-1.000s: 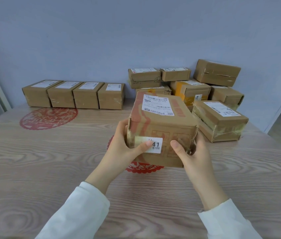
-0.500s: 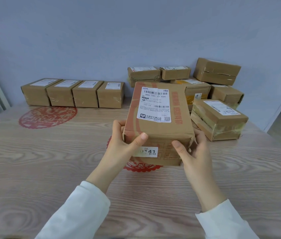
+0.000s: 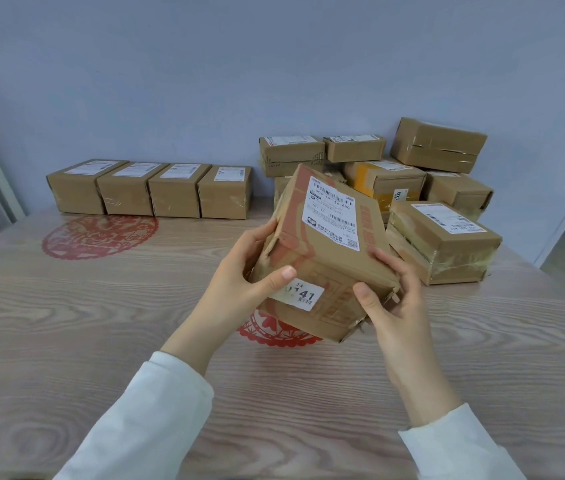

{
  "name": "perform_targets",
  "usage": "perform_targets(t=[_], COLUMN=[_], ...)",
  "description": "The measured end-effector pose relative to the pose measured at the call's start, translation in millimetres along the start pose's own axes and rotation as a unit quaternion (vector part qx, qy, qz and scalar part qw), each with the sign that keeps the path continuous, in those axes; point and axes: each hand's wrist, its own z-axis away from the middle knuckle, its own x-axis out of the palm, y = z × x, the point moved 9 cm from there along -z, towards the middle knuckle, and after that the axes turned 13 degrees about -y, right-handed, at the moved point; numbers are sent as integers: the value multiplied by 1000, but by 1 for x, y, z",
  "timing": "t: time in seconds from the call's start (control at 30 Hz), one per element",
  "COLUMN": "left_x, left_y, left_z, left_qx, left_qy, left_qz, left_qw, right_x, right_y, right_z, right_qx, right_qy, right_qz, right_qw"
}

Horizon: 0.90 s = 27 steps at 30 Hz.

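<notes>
A brown cardboard parcel with red print, a white shipping label on top and a small "41" sticker on its near face is held above the wooden table. It is tilted and twisted, its far end raised toward the wall. My left hand grips its left side, thumb across the near face beside the sticker. On the right near corner, my right hand holds it with the thumb on the front and fingers curled behind. A red paper-cut circle lies on the table beneath it.
A row of several matching brown boxes stands along the back wall at left. A loose pile of parcels sits at the back right, with one taped box nearest. Another red paper-cut circle marks the table at left.
The parcel has been tipped up and turned, so its labelled top now faces me more and it sits skewed. Both hands kept their hold and rose slightly.
</notes>
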Motion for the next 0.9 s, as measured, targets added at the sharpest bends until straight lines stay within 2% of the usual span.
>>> perform_targets(t=[0.1, 0.17, 0.27, 0.33, 0.43, 0.53, 0.6, 0.8, 0.9], left_x=[-8, -10, 12, 33, 37, 29, 27, 24, 24], left_y=[-4, -16, -33, -37, -39, -37, -32, -17, -13], left_z=[3, 6, 6, 5, 4, 2, 1, -1, -1], left_qx=[24, 7, -42, -51, -57, -63, -57, -40, -39], left_qy=[46, 72, 15, -27, 16, 45, 42, 22, 6], left_qz=[21, 56, 87, 69, 55, 53, 43, 1, -11], left_qw=[998, 996, 995, 996, 997, 996, 997, 999, 999], right_x=[-3, -4, 3, 9, 15, 9, 7, 14, 15], right_y=[6, 16, 26, 28, 28, 16, 10, 7, 5], right_z=[1, 2, 1, 2, 3, 3, 2, -3, -3], right_qx=[26, 58, 89, 103, 114, 82, 66, 60, 64], right_qy=[32, 51, 50, 41, 21, 13, 5, -53, -52], right_qz=[-53, -122, -221, -232, -185, -34, 35, 84, 105], right_qw=[998, 990, 970, 966, 976, 996, 997, 993, 991])
